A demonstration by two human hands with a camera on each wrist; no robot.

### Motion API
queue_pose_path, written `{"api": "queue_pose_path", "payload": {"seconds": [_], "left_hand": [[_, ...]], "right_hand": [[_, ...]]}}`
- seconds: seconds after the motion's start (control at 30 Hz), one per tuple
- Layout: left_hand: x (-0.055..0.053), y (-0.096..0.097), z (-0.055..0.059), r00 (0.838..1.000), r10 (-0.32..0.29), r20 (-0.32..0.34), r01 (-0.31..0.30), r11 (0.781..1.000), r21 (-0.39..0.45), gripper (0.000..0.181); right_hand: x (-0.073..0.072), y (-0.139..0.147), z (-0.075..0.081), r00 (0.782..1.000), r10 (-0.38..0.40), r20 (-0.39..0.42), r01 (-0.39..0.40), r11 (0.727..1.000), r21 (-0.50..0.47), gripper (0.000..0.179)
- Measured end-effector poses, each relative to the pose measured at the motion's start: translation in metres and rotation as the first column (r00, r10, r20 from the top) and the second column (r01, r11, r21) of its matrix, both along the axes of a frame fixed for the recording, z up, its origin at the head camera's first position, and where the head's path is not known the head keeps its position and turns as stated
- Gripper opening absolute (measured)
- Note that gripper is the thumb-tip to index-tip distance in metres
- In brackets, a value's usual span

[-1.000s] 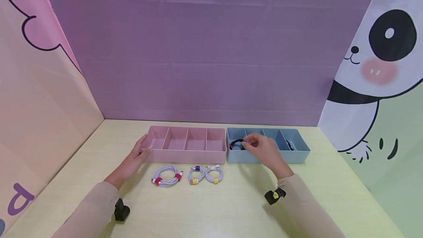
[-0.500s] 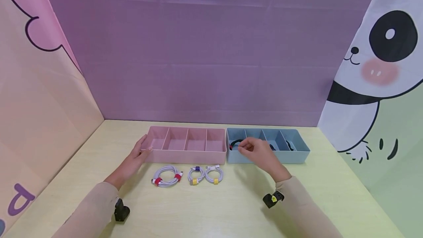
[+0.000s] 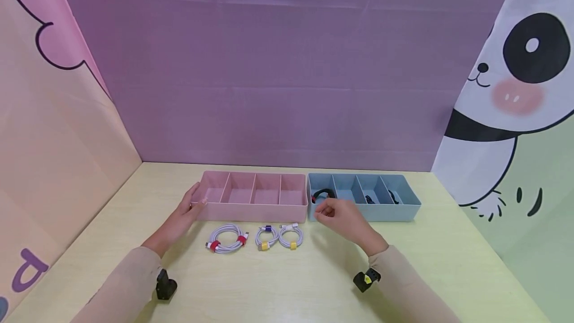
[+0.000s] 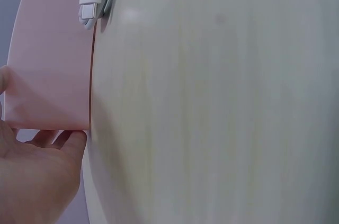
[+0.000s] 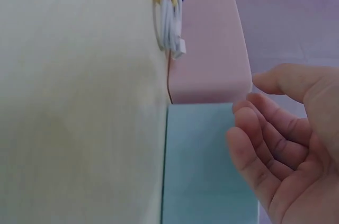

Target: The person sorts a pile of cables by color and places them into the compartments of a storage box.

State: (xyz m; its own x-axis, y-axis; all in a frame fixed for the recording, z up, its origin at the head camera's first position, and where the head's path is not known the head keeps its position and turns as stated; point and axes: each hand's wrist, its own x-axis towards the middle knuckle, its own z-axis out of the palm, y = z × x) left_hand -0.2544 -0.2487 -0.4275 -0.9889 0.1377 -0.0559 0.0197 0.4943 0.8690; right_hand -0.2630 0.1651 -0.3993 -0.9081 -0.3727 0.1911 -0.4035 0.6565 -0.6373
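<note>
My left hand (image 3: 181, 213) holds the left end of the pink divided box (image 3: 253, 213); in the left wrist view the fingers bend against its end wall. A blue divided box (image 3: 385, 213) stands against its right end. My right hand (image 3: 343, 216), fingers loosely curled and holding nothing, hovers at the blue box's front left. A coiled black cable (image 3: 324, 192) with a red strap lies in the blue box's leftmost compartment. Dark items, partly hidden, show in its third compartment (image 3: 369, 199) and rightmost compartment (image 3: 393, 196). The pink compartments hold nothing visible.
Before the pink box lie a larger white coiled cable (image 3: 215, 246) with red straps and two smaller white coils, the left coil (image 3: 265, 246) and the right coil (image 3: 293, 245), with yellow straps. A purple backdrop (image 3: 287, 88) rises behind the boxes.
My right hand has moved left and toward me, out from over the blue box, uncovering its middle compartments and more of the black cable. My left hand stays at the pink box.
</note>
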Motion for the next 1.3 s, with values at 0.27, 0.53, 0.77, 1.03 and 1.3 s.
{"api": "queue_pose_path", "payload": {"seconds": [0.27, 0.53, 0.77, 1.03, 1.3], "left_hand": [[0.002, 0.001, 0.000, 1.000, -0.001, 0.010, 0.001, 1.000, 0.002, 0.084], [0.004, 0.001, 0.003, 1.000, 0.005, 0.016, -0.005, 1.000, -0.010, 0.084], [0.005, 0.001, 0.005, 1.000, 0.006, 0.005, -0.006, 1.000, -0.011, 0.084], [0.004, 0.001, 0.005, 1.000, 0.007, 0.007, -0.007, 1.000, -0.011, 0.084], [0.003, 0.000, 0.003, 1.000, 0.001, -0.003, -0.001, 1.000, -0.015, 0.082]], "right_hand": [[0.004, -0.007, -0.009, 0.998, 0.070, -0.007, -0.070, 0.997, 0.029, 0.005], [0.004, -0.012, -0.021, 0.994, 0.105, 0.002, -0.105, 0.992, 0.064, 0.008], [0.008, -0.017, -0.023, 0.991, 0.104, 0.088, -0.113, 0.989, 0.100, 0.016], [0.007, -0.023, -0.020, 0.985, 0.126, 0.117, -0.142, 0.980, 0.138, 0.026], [0.004, -0.033, -0.019, 0.983, 0.130, 0.130, -0.153, 0.971, 0.185, 0.025]]}}
